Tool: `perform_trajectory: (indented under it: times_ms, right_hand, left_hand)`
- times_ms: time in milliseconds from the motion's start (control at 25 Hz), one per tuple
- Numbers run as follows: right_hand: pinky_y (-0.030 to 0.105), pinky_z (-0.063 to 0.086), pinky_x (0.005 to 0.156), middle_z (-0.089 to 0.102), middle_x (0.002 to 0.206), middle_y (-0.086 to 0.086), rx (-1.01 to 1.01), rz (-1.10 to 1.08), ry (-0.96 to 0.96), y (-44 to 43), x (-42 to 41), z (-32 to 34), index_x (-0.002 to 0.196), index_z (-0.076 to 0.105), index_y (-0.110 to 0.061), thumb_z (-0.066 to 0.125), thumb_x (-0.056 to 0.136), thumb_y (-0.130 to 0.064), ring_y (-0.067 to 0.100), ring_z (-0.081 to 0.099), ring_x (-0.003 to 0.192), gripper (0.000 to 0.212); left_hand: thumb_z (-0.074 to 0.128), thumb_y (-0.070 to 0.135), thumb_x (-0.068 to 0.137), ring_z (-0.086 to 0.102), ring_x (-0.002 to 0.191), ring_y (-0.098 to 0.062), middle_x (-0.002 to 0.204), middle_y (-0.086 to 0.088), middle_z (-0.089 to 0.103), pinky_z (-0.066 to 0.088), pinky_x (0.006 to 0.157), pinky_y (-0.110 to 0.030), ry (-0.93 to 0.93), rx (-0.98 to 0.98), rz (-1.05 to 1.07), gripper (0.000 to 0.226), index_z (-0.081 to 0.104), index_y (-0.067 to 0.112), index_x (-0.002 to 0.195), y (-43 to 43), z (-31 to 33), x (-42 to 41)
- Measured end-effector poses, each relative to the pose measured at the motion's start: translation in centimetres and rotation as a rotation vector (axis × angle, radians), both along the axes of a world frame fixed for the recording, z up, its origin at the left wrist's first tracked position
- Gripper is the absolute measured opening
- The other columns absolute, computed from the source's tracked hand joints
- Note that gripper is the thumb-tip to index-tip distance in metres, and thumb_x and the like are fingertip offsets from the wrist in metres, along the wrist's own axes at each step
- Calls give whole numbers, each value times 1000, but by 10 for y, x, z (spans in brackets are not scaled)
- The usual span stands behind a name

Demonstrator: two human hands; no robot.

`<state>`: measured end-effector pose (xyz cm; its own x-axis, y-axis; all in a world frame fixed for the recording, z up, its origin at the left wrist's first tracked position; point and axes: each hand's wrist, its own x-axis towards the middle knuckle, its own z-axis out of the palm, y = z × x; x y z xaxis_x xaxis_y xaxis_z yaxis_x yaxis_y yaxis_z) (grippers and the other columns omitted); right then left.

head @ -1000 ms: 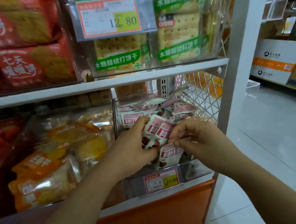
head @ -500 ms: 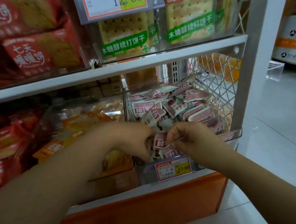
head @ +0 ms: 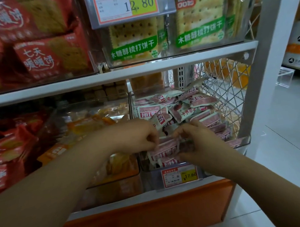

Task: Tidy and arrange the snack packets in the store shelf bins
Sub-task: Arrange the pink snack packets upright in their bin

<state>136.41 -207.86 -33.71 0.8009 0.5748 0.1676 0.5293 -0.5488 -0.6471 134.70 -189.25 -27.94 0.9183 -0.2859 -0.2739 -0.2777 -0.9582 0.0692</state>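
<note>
Several small white-and-red snack packets fill a clear plastic bin on the lower shelf, at the right end. My left hand is at the bin's front left, fingers curled, pinching the edge of a packet near the front. My right hand is just to the right of it, with its fingers curled over the same front packets and gripping them. Both hands nearly touch. The packets under my palms are hidden.
A clear bin of orange-yellow snack bags stands to the left, red packs further left. Above are cracker packs and red biscuit bags. A wire mesh side panel and white upright bound the right. A price tag hangs below.
Both hands have dropped lower into the front of the bin and come closer together, pressing packets down there. The camera has moved closer and tilted slightly down.
</note>
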Motion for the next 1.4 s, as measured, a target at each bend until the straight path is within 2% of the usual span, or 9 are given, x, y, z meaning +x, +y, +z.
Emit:
perform_trajectory:
  times_ms: [120,240,400,600,800,1000,1160,1280,1400]
  right_hand:
    - [17,46,83,57,112,-3,-102,-12,-24,2,-6,0,125,51,-22,66,84,-22,10,58,95,44]
    - [36,53,80,67,103,3,-175,-45,-26,6,-7,0,118,50,-20,63,86,-27,19,63,92,35]
    - [32,50,72,62,94,3,-121,-36,45,15,-7,3,103,48,-17,66,85,-30,19,60,85,29]
    - [22,38,55,52,77,-6,-190,73,43,15,-6,5,100,46,-18,57,89,-36,10,52,68,23]
    - [23,47,66,63,83,-7,-252,147,99,-7,-3,40,101,62,-25,48,94,-34,8,59,72,18]
    - [21,42,77,66,111,0,-289,19,-120,20,45,62,114,61,-18,53,93,-23,9,59,92,24]
    - [28,44,78,60,117,17,-361,-113,18,59,81,35,124,48,-5,52,93,-34,29,59,100,42]
    - [39,51,84,60,113,14,-175,-195,108,76,94,14,117,52,-1,68,83,-31,31,61,99,48]
    - [34,54,76,61,98,5,45,-217,179,73,94,19,117,55,-8,76,74,-18,23,63,95,48]
  left_hand:
    - [60,28,89,58,79,-8,83,8,63,49,81,-32,-38,80,-8,10,66,21,91,2,-4,-6]
    - [61,29,88,59,90,-6,93,11,65,42,98,-38,-141,85,-5,8,63,28,96,3,-8,-12]
    - [62,33,88,56,94,0,106,15,65,39,95,-28,-154,-121,112,48,43,37,132,6,-12,-16]
    - [34,44,98,42,108,-7,105,16,57,16,109,-46,-173,-94,82,28,56,38,115,-4,-23,-24]
    - [25,50,96,19,136,-4,133,23,48,-12,113,-45,-322,-89,119,42,41,43,134,-5,-52,-47]
    - [34,48,91,38,132,-19,105,15,69,4,112,-58,-584,-147,53,40,66,32,109,2,-68,-49]
    - [36,47,93,30,135,-16,108,16,67,5,111,-58,-705,-232,39,39,67,31,110,5,-80,-49]
    - [37,46,93,33,133,-15,105,16,68,6,112,-54,-733,-296,12,39,68,29,109,9,-85,-48]
    - [38,46,94,36,132,-15,104,16,68,8,113,-53,-741,-329,0,38,68,29,109,11,-86,-46]
